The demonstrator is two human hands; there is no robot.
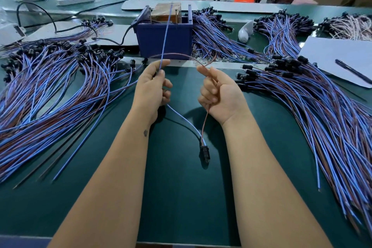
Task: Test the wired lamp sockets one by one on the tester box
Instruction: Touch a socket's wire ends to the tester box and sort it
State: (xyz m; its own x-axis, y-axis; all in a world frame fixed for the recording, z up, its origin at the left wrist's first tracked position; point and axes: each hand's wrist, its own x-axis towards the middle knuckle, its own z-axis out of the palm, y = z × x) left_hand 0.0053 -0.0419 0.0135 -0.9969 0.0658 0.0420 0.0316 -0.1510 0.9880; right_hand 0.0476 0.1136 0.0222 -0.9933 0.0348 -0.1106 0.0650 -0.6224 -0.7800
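A single wired lamp socket (205, 152) is held above the middle of the green surface (181, 197), its black body hanging low between the two forearms. Its blue wire (165, 38) is pinched between thumb and forefinger of the left hand (153, 84), with the remaining fingers curled round the lower run; the free end is raised toward the tester box (164, 40). The brown wire (181, 55) is gripped in the curled fingers of the right hand (218, 94), and an arc of it is seen looping over toward the left hand. The tester box, a dark blue container with upright metal pins and a wooden block inside, is set near the far edge of the surface, directly beyond the hands. A large fan of wired sockets (50, 86) is spread along the left edge, and a second heap (322, 106) along the right edge. A white sheet (338, 54) with a pen (352, 70) on it is laid toward the far right corner.
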